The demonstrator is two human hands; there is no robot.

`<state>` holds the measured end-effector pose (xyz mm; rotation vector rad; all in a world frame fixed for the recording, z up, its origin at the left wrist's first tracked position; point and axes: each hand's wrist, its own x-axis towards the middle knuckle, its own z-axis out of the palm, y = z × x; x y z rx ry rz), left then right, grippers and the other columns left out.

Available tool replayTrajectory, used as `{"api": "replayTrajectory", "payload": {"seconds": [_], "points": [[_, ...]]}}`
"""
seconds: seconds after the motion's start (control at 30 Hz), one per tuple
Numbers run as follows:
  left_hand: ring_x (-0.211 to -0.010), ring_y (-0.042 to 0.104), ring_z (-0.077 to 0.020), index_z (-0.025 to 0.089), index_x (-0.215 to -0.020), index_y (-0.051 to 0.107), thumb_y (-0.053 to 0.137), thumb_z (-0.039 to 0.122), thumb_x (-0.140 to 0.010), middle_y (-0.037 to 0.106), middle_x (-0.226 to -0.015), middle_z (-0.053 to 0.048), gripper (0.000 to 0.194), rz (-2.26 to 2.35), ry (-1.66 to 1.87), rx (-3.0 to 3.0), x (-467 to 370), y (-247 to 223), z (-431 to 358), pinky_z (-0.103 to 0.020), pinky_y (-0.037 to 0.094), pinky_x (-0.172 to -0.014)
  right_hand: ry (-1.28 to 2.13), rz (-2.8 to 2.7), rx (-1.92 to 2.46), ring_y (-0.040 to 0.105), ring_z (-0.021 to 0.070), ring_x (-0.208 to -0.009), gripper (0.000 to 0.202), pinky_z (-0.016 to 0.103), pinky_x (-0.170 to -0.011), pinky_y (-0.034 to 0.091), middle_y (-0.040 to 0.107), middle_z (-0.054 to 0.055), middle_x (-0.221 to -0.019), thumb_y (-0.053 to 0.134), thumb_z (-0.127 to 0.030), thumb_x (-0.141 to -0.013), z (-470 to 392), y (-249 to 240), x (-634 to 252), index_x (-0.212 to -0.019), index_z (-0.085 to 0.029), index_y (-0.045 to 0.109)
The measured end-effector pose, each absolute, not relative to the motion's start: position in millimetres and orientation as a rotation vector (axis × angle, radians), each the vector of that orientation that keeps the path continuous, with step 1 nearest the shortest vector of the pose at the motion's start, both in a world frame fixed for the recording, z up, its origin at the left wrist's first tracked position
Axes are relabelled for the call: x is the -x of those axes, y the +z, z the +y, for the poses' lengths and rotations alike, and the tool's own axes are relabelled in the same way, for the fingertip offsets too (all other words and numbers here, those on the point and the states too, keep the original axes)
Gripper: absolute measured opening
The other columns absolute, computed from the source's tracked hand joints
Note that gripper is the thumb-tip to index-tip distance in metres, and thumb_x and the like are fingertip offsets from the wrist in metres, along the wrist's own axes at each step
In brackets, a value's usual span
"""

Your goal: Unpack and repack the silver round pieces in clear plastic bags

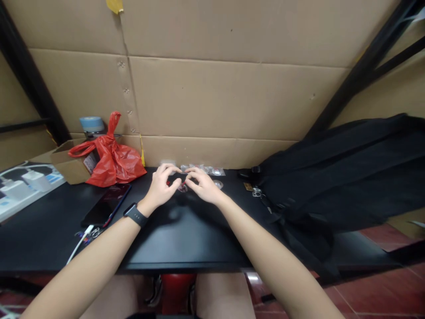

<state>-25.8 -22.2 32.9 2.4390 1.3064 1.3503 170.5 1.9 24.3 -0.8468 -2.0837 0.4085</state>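
My left hand (163, 182), with a dark smartwatch (136, 215) on its wrist, is curled above the back of the black table. My right hand (203, 185) faces it with bent fingers, and the fingertips of both hands nearly meet. A tiny red piece (183, 182) shows between the thumb tips; its kind is too small to tell. Just below lies a small round clear item (182, 188) with reddish contents. Partly behind my right hand is another round clear item (218, 184). Small clear plastic packets (216, 171) line the back edge, partly hidden by my fingers.
To the left are a red plastic bag (114, 161), a cardboard box (71, 166), a blue-lidded jar (92, 125), a phone (108, 204), keys (94, 235) and a power strip (33, 188). A black backpack (341, 173) fills the right. Cardboard (212, 97) walls the back.
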Motion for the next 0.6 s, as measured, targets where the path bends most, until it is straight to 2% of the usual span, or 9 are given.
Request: {"api": "replayTrajectory", "payload": {"seconds": [0.1, 0.2, 0.3, 0.4, 0.5, 0.6], "points": [[-0.123, 0.048, -0.0292, 0.029, -0.108, 0.068, 0.064, 0.041, -0.084, 0.056, -0.13, -0.005, 0.027, 1.32, 1.009, -2.612, 28.3, 27.4, -19.6, -0.046, 0.038, -0.103, 0.446, -2.119, 0.842, 0.056, 0.0234, -0.117, 0.018, 0.044, -0.105, 0.038, 0.061, 0.009, -0.122, 0.055, -0.028, -0.092, 2.3, 27.9, -174.8, -0.079, -0.021, 0.064], [-0.125, 0.045, -0.0328, 0.032, -0.111, 0.068, 0.064, 0.046, -0.083, 0.054, -0.134, -0.006, 0.032, 1.361, 0.782, -2.68, 36.1, 22.3, -13.2, -0.05, 0.037, -0.102, 0.434, -2.19, 0.901, 0.056, 0.0247, -0.117, 0.017, 0.046, -0.107, 0.038, 0.061, 0.009, -0.123, 0.058, -0.023, -0.089, 2.0, 30.9, -180.3, -0.074, -0.02, 0.066], [-0.123, 0.045, -0.0353, 0.028, -0.115, 0.067, 0.062, 0.039, -0.083, 0.055, -0.132, -0.01, 0.034, 1.614, 0.761, -2.668, 51.1, 21.6, -5.3, -0.051, 0.038, -0.099, 0.386, -2.325, 1.018, 0.052, 0.0287, -0.123, 0.011, 0.049, -0.108, 0.036, 0.059, 0.011, -0.126, 0.063, -0.02, -0.084, 1.9, 31.5, -186.7, -0.074, -0.02, 0.069], [-0.117, 0.047, -0.0344, 0.023, -0.1, 0.07, 0.06, 0.029, -0.081, 0.059, -0.124, -0.012, 0.023, 1.858, 0.708, -2.643, 68.6, 25.2, 0.7, -0.049, 0.039, -0.096, 0.376, -2.431, 1.108, 0.05, 0.0302, -0.126, 0.015, 0.048, -0.107, 0.037, 0.059, 0.013, -0.128, 0.063, -0.024, -0.087, 4.2, 32.4, -194.5, -0.076, -0.019, 0.072], [-0.111, 0.05, -0.0316, 0.024, -0.09, 0.072, 0.06, 0.03, -0.079, 0.062, -0.113, -0.008, 0.017, 1.907, 0.618, -2.587, 79.8, 29.4, 3.9, -0.046, 0.04, -0.093, 0.383, -2.488, 1.144, 0.061, 0.0248, -0.108, 0.027, 0.039, -0.098, 0.044, 0.068, 0.012, -0.111, 0.054, -0.031, -0.094, 11.4, 34.8, -207.6, -0.079, -0.017, 0.071], [-0.107, 0.051, -0.0307, 0.025, -0.085, 0.072, 0.063, 0.039, -0.078, 0.063, -0.109, -0.007, 0.018, 1.846, 0.538, -2.592, 80.8, 29.6, 5.1, -0.044, 0.04, -0.09, 0.286, -2.42, 1.338, 0.064, 0.0219, -0.095, 0.018, 0.033, -0.089, 0.046, 0.07, 0.01, -0.1, 0.058, -0.029, -0.091, 23.0, 33.3, -228.5, -0.093, -0.016, 0.07]]}}
